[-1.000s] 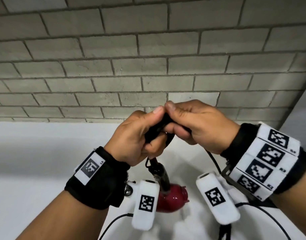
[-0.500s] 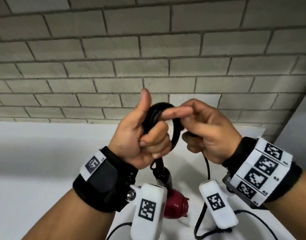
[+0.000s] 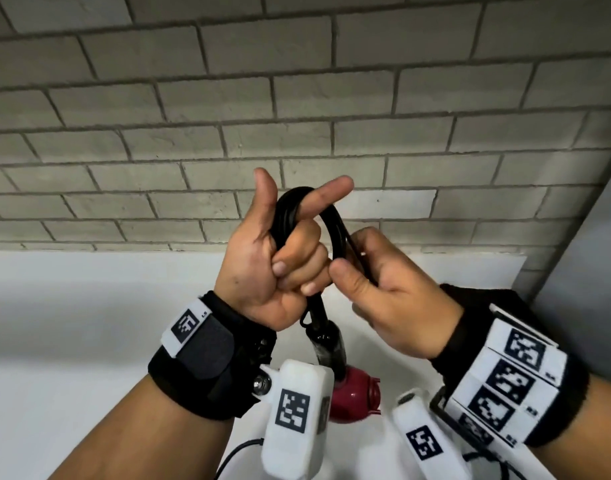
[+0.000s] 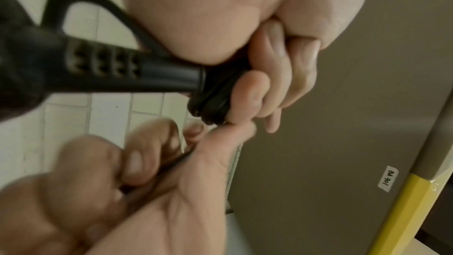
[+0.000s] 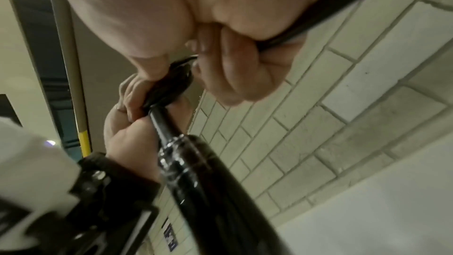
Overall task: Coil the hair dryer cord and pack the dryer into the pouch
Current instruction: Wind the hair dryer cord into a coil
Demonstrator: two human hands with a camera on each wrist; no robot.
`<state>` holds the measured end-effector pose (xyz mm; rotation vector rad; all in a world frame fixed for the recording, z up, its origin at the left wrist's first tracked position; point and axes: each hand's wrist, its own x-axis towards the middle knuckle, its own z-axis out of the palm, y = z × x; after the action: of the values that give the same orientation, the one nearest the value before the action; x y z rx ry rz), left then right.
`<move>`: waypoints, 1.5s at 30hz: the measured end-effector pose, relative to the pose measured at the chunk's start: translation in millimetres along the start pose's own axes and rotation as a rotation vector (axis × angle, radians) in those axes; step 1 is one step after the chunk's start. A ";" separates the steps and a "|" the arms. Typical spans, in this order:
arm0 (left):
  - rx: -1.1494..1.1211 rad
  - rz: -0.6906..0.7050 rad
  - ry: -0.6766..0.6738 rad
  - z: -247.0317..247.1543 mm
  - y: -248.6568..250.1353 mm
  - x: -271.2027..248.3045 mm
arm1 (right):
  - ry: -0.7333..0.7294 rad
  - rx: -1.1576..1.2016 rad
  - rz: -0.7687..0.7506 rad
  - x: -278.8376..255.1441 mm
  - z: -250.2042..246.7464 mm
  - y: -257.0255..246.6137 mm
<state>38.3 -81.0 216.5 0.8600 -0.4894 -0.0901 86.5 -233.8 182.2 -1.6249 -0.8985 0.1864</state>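
Observation:
My left hand (image 3: 290, 265) is raised before the wall and grips a bundle of black cord loops (image 3: 333, 220), thumb up and index finger pointing out over the loop. Close on the right, my right hand (image 3: 356, 268) pinches a strand of the same cord (image 5: 318, 16) against the coil. The hair dryer hangs below my left fist, with its black handle (image 3: 326, 344) above its red body (image 3: 354, 396). In the left wrist view the ribbed cord sleeve (image 4: 98, 69) runs into the gripped bundle (image 4: 210, 104). The pouch is not in view.
A grey brick wall (image 3: 331, 98) stands straight ahead, and a white tabletop (image 3: 72, 323) lies beneath the hands. A grey panel (image 3: 601, 237) rises at the right edge. Thin black cable (image 3: 240, 448) trails near the bottom of the head view.
Both hands have risen. My left thumb lifted off the cord and the index finger stretched out. My right hand brought the strand over the top and down the coil's right side.

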 end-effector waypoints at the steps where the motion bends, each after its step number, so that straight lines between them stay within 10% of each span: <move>1: 0.002 0.017 0.037 -0.5 0.6 0.0 | 0.098 -0.154 -0.078 1.2 -2.6 3.0; 7: -0.048 0.086 0.084 -4.4 9.0 -0.3 | 0.361 -0.573 -0.408 -2.1 -11.1 9.4; 15: 0.050 0.123 0.268 1.8 0.8 1.5 | -0.109 -0.088 0.154 3.3 -7.7 -4.2; 21: 0.162 0.238 0.614 4.6 -1.0 13.8 | -0.158 -0.114 0.275 -8.3 8.5 -11.0; 27: 0.247 0.261 0.781 0.7 -5.0 15.5 | -0.106 -0.468 0.071 -10.3 7.8 -9.4; 36: 0.969 0.188 0.529 1.7 -26.4 4.4 | -0.196 -0.039 0.226 4.3 -16.5 -44.5; 45: 1.147 -0.014 0.195 0.8 -16.9 -6.0 | -0.200 -0.858 -0.072 12.5 -38.1 -66.7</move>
<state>34.6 -91.1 202.0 1.9706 -0.3242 0.2933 87.2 -255.7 256.9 -2.3829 -1.2908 -0.1146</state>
